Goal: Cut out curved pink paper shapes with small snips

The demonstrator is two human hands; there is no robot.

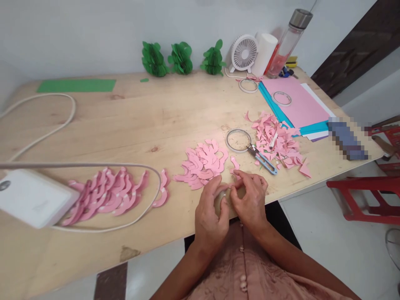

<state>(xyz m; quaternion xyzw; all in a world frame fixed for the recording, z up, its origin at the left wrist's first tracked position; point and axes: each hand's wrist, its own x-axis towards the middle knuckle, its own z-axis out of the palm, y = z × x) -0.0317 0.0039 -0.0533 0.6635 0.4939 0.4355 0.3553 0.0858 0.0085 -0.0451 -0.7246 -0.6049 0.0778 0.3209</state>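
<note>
Both hands meet at the table's front edge over a small pink paper piece (227, 187), mostly hidden by the fingers. My left hand (211, 210) is curled, thumb and fingers bent around the piece's left side. My right hand (251, 196) pinches its right side between thumb and fingertips. Just beyond the right fingertips lies a curved pink cutout (233, 161). Ahead and left is a loose pile of wavy pink cutouts (204, 162). Thread snips (262, 160) with blue handles lie beyond my right hand, touching a tape roll (238, 140).
Pink scraps (276, 137) are heaped at right, near stacked coloured paper (306, 100). Overlapping pink pieces (109, 191) lie left beside a white power bank (37, 198) and its looping cable (156, 171). A fan (244, 53), bottle (289, 43) and green paper shapes (181, 58) line the wall.
</note>
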